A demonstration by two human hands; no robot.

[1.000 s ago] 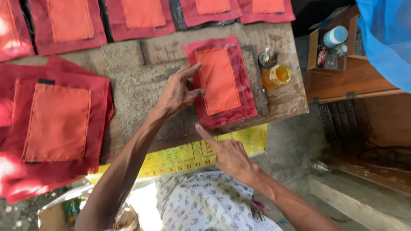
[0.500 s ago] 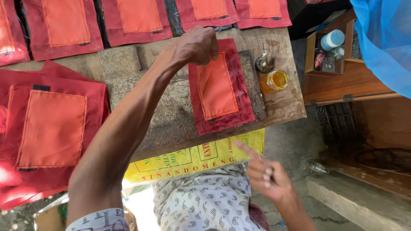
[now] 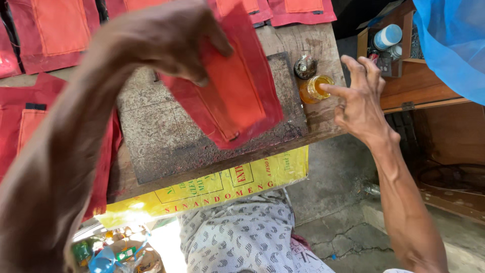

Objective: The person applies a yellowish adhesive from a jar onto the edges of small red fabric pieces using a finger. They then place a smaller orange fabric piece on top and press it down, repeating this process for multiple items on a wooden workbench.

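The cloth piece [image 3: 237,96] hangs from the left hand [image 3: 166,40] above the workbench [image 3: 166,136]. The jar [image 3: 314,89] sits on the bench under the right hand [image 3: 361,98] fingertips, a wooden box [image 3: 404,76] right of it.

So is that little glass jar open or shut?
Open: the jar shows yellow liquid from above, with the right hand forefinger at its rim; a dark cap-like piece lies beside it.

Dark red fabric piece with orange sewn patch [image 3: 237,96]; small glass jar of amber-yellow liquid [image 3: 312,90]; grey worn wooden bench [image 3: 166,136] with yellow printed sheet [image 3: 212,189]; blue mesh netting [image 3: 449,40].
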